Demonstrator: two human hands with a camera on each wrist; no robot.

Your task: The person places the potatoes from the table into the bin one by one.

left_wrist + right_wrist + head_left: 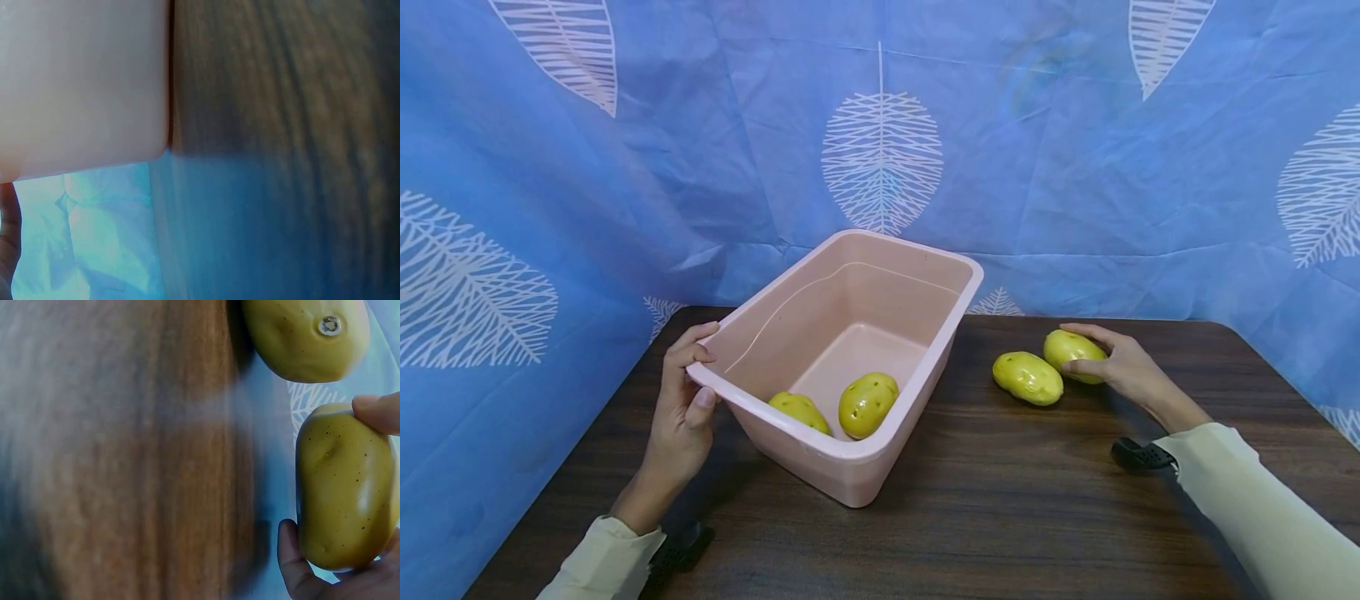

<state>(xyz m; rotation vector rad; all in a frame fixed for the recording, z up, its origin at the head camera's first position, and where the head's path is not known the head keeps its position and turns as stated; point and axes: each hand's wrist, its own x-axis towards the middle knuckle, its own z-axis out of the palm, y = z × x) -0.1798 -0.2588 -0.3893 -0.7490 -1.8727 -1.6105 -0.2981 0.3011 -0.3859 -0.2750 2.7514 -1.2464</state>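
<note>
A pale pink plastic tub (775, 292) stands on the table, turned at an angle. My left hand (677, 408) grips its near left corner by the rim, thumb on the near side; in the left wrist view the tub's outer wall (81, 81) fills the upper left. Inside lie two yellow potatoes, one against the right wall (868, 404), the other partly hidden behind the near rim (797, 410). Right of the tub, my right hand (1131, 367) holds a glossy yellow potato (344, 487) between thumb and fingers. Another potato (1027, 379) lies just left of it.
The dark wood-grain table (1000, 500) extends in front of the tub and to its right. A blue cloth (1045, 167) with white leaf prints hangs behind the table and along its left side. Black bands (1138, 454) show at both wrists.
</note>
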